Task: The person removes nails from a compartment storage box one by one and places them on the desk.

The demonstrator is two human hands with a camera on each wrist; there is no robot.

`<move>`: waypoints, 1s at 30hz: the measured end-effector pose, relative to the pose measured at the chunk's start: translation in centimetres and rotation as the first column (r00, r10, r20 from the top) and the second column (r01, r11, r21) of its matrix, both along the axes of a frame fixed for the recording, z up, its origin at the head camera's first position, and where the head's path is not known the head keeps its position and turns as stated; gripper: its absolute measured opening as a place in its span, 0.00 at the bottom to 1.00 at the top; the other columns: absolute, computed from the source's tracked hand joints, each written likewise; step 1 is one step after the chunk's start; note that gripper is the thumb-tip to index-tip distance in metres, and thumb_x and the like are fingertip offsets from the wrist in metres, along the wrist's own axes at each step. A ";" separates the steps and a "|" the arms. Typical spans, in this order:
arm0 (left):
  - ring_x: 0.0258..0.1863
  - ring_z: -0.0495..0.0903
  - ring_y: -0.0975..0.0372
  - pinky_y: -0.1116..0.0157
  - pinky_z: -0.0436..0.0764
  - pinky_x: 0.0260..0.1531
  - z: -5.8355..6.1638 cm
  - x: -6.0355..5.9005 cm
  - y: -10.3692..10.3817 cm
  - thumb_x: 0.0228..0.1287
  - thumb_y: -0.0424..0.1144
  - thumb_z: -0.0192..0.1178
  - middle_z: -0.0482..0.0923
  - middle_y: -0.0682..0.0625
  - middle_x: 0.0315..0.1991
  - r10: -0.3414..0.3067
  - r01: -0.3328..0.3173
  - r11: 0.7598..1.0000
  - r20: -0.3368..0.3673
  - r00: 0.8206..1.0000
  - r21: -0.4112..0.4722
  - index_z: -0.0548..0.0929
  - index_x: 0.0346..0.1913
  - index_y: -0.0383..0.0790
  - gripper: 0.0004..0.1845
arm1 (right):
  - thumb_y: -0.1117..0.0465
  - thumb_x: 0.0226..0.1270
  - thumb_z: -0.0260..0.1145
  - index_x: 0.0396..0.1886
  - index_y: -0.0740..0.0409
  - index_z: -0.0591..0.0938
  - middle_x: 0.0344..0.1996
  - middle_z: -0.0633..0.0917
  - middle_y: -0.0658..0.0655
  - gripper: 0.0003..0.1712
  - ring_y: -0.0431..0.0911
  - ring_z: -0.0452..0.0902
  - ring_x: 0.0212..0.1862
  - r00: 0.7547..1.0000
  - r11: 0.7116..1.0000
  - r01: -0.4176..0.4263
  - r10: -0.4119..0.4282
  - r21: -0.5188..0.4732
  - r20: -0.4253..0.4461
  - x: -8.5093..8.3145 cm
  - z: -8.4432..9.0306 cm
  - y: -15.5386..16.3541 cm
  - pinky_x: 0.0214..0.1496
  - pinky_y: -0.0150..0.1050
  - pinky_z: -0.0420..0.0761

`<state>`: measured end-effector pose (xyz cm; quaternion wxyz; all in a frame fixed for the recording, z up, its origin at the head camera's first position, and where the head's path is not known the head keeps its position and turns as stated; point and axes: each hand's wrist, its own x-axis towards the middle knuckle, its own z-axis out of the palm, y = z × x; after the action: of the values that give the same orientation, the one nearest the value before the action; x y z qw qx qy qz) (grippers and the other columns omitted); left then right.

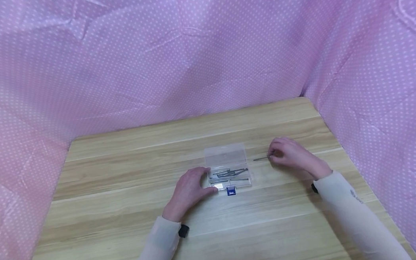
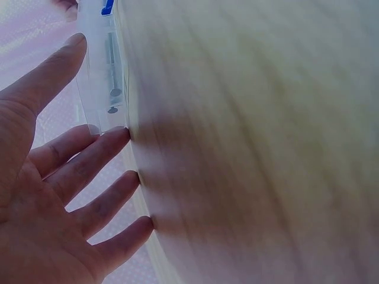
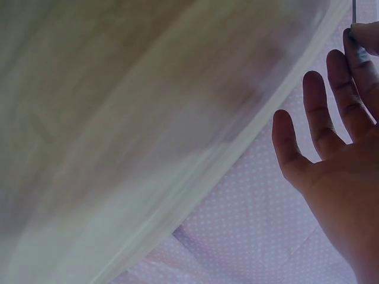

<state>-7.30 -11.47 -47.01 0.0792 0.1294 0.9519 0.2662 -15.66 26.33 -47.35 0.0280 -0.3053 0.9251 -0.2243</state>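
A clear plastic box (image 1: 250,180) lies on the table with its lid (image 1: 225,155) folded back and a blue latch tab (image 1: 231,191) at its front. Several long, thin metal nails (image 1: 228,173) lie inside it. My left hand (image 1: 190,188) touches the box's left end with thumb and index finger, its fingers spread and fairly straight in the left wrist view. To the right of the box, my right hand (image 1: 292,155) pinches one nail (image 1: 261,159) between thumb and index finger. This nail points left toward the box, while the other right fingers stay loosely extended.
The wooden table (image 1: 126,198) has rounded corners at its far side. Pink dotted cloth (image 1: 186,59) hangs behind it and along both sides. A dark wrist strap piece (image 1: 183,231) shows at the left sleeve, with another (image 1: 315,188) at the right.
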 end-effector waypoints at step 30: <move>0.65 0.76 0.48 0.47 0.74 0.66 -0.1 0.0 -0.1 0.54 0.55 0.79 0.81 0.42 0.62 0.001 -0.001 1.000 -0.002 1.000 0.012 0.81 0.64 0.40 0.38 | 0.66 0.63 0.75 0.36 0.54 0.88 0.39 0.85 0.51 0.04 0.53 0.81 0.46 1.000 0.999 -0.022 0.021 0.048 0.023 -0.9 -0.3 0.0 0.53 0.55 0.80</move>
<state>-7.31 -11.52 -47.16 0.0773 0.1299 0.9504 0.2719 -16.56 26.36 -47.65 0.0484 -0.3120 0.9265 -0.2048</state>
